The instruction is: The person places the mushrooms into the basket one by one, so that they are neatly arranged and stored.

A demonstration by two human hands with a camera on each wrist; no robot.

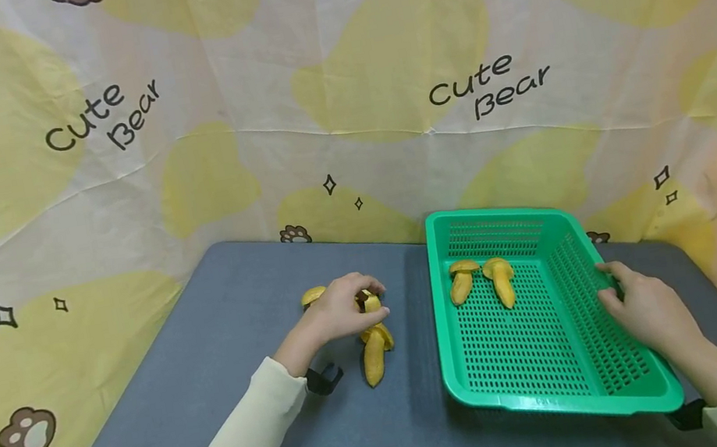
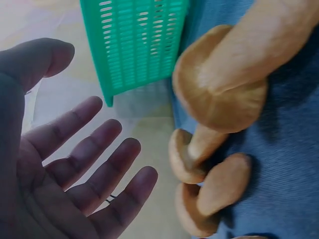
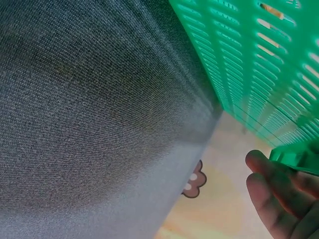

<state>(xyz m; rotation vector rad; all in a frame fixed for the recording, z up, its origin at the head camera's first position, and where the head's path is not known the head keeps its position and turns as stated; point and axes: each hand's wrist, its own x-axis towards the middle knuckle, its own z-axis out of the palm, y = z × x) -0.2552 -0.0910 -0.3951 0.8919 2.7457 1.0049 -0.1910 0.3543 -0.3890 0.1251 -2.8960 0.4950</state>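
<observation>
Several yellow-brown mushrooms (image 1: 375, 355) lie in a loose cluster on the grey-blue table (image 1: 218, 405), one more (image 1: 312, 294) just behind my left hand. My left hand (image 1: 344, 309) hovers over the cluster; in the left wrist view its fingers (image 2: 94, 164) are spread and hold nothing, with the mushrooms (image 2: 219, 94) right beside them. A green perforated basket (image 1: 557, 388) stands to the right with two mushrooms (image 1: 502, 280) at its far end. My right hand (image 1: 638, 303) grips the basket's right rim, fingers (image 3: 279, 199) curled under the edge (image 3: 294, 154).
A cloth backdrop (image 1: 377, 78) printed with yellow patches and "Cute Bear" closes off the table's far and side edges. The table's right edge lies close beside the basket. Bare table surface (image 3: 99, 99) stretches left and front of the basket.
</observation>
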